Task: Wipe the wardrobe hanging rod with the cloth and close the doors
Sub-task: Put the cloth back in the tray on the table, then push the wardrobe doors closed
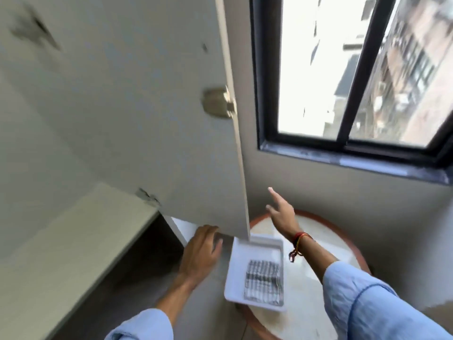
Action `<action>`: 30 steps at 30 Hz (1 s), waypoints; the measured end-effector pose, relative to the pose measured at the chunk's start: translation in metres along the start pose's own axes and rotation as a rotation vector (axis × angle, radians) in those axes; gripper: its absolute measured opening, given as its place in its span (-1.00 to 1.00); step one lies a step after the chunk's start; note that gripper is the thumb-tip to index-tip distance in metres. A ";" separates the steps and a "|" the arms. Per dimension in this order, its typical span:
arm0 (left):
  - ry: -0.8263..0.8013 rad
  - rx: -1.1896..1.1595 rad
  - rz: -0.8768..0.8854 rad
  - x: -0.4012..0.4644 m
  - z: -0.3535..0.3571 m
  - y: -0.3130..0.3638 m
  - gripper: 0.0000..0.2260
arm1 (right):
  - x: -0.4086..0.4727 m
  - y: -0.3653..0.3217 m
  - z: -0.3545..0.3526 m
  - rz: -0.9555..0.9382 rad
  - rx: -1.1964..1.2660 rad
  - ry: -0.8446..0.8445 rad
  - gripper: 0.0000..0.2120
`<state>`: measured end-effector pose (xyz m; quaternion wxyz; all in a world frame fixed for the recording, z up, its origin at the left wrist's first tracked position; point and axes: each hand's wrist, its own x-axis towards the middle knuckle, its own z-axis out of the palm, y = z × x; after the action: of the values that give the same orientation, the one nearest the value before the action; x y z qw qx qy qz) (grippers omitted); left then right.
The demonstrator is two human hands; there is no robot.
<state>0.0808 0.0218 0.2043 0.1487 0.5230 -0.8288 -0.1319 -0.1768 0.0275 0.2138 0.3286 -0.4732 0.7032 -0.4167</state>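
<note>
A pale grey wardrobe door (pixel 147 114) stands open in front of me, with a metal hinge (pixel 218 103) near its right edge. My left hand (pixel 202 249) rests against the door's lower edge, fingers curled at the bottom corner. My right hand (pixel 282 212) is raised to the right of the door's edge, fingers spread and empty, with a red thread band on the wrist. A folded grey striped cloth (pixel 263 282) lies in a white tray (pixel 236 273) below. The hanging rod is not in view.
The tray sits on a round white table with a brown rim (pixel 343 231), right of the door. A pale shelf (pixel 73 241) runs at lower left. A black-framed window (pixel 348 143) fills the upper right wall.
</note>
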 end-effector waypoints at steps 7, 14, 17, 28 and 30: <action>0.510 0.157 0.191 0.021 -0.226 0.054 -0.49 | -0.016 -0.252 -0.109 -0.476 0.267 0.205 -0.56; 0.761 0.259 0.224 -0.019 -0.377 0.109 -0.41 | -0.064 -0.403 -0.123 -0.697 0.219 0.176 -0.37; 0.833 0.314 0.215 -0.053 -0.411 0.111 -0.43 | -0.076 -0.417 -0.111 -0.654 0.179 0.256 -0.39; 1.058 0.393 0.012 -0.167 -0.462 0.081 -0.46 | -0.115 -0.420 -0.071 -1.185 -0.223 0.504 -0.42; 1.083 0.442 -0.046 -0.189 -0.470 0.077 -0.46 | -0.121 -0.432 -0.056 -1.294 -0.200 0.501 -0.42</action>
<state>0.2750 0.1958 0.6457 0.4355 0.5523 -0.6311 0.3272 -0.0152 0.0680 0.6340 -0.2024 -0.7144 0.3697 -0.5585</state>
